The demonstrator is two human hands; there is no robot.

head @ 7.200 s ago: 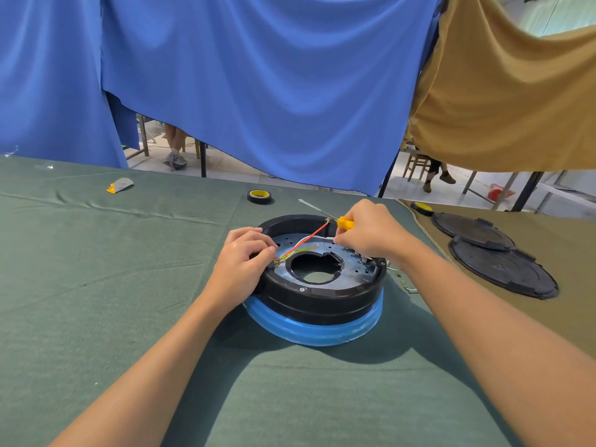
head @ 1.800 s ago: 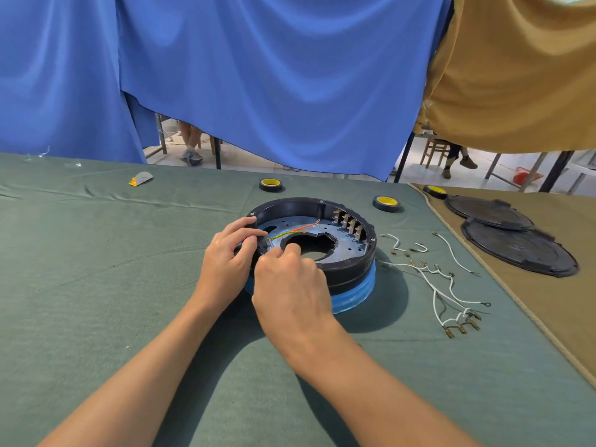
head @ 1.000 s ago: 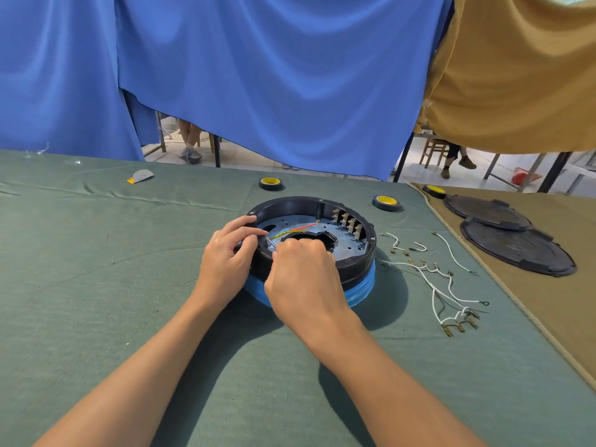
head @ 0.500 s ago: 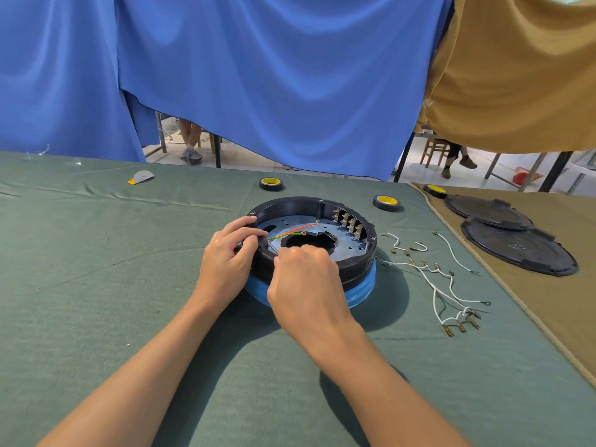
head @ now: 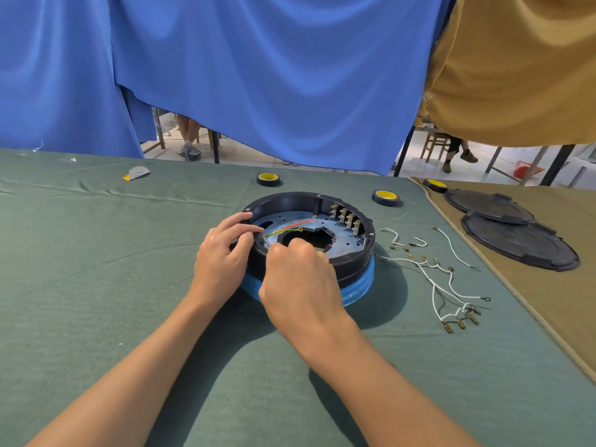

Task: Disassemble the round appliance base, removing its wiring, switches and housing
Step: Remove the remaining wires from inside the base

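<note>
The round appliance base (head: 290,199), a black housing ring with a blue band underneath, lies on the green cloth. Its metal plate (head: 283,221) carries a red wire (head: 300,222) and a yellow-green wire (head: 280,233), both with loose ring ends. A row of switch terminals (head: 346,217) stands at the far right inside. My left hand (head: 222,253) grips the left rim, fingers curled over it. My right hand (head: 300,279) is curled over the near rim, its fingertips down at the wires' left end, where it seems to pinch them. The fingertips are hidden.
Loose white wires (head: 445,285) with terminals lie right of the base. Three tape rolls (head: 268,179) (head: 385,197) (head: 435,183) sit behind it. Two black round covers (head: 519,243) (head: 487,203) rest on the brown cloth at right. A grey scrap (head: 137,172) lies far left.
Seven seconds ago my right hand held a yellow-handled screwdriver at the far rim; it now works at the near-left rim without it. Over the last second both hands barely move.
</note>
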